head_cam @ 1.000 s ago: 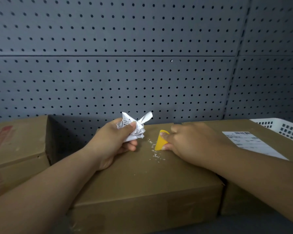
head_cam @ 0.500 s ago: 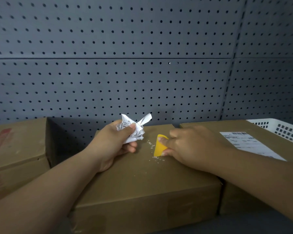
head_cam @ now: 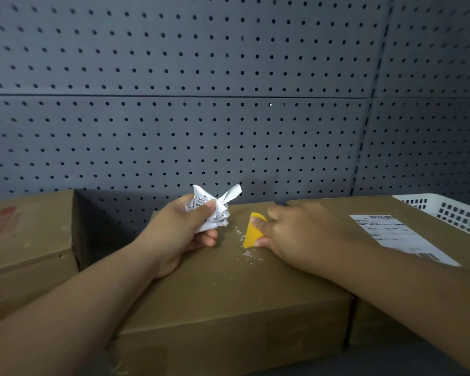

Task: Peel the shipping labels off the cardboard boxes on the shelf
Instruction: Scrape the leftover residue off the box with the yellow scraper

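Left hand grips crumpled label; right hand pinches yellow scraper on middle box — intact label lies right of it.

A dim grey pegboard wall backs the shelf.

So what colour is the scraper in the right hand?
Yellow-orange, plain. The head view shows the scraper pinched in the right hand, edge down on the middle box.

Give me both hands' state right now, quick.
Left hand: closed, gripping a crumpled white paper shipping label.
Right hand: closed, pinching a yellow plastic scraper against the brown cardboard box.
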Motion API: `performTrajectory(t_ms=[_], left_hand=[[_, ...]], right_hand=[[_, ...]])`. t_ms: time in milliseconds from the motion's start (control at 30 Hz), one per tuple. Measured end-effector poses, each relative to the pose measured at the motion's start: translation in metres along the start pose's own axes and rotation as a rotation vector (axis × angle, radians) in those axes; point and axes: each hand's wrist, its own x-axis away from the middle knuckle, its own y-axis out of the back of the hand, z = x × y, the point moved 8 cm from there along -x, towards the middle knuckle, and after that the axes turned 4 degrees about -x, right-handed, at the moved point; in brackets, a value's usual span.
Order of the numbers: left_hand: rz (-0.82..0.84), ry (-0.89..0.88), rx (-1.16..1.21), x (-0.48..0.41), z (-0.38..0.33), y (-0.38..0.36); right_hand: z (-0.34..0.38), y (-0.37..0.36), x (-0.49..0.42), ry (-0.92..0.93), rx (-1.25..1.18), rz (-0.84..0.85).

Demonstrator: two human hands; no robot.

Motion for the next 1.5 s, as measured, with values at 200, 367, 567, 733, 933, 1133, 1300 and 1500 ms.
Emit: performTrajectory(t_ms=[200,367,567,733,933,1133,1300,1500], left_hand=[[-0.003,0.003,0.005,0.001,0.0,0.0],[-0.008,0.007,-0.006,0.0,0.0,0.001],[0.002,0.003,0.004,0.001,0.0,-0.001],[0.003,0.003,0.002,0.0,0.0,0.001],[0.011,0.002,0.005,0.0,0.0,0.0],[0.013,0.002,-0.003,0.0,0.001,0.0],[0.013,0.007,-0.008,0.001,0.001,0.0],[0.009,0.008,-0.012,0.0,0.0,0.0]], right_hand=[[-0.004,-0.004,0.0,0.023,-0.012,0.016],[0.003,-0.003,0.004,0.079,-0.06,-0.014],[-0.009,-0.019,-0.014,-0.039,-0.034,0.062],[-0.007,-0.017,-0.015,0.01,-0.01,0.07],[-0.003,-0.021,-0.014,0.019,-0.025,0.064],[0.001,-0.02,-0.015,0.052,0.042,0.098],[0.001,-0.016,-0.016,0.052,0.068,0.1],[-0.005,-0.019,-0.019,0.005,0.032,0.108]])
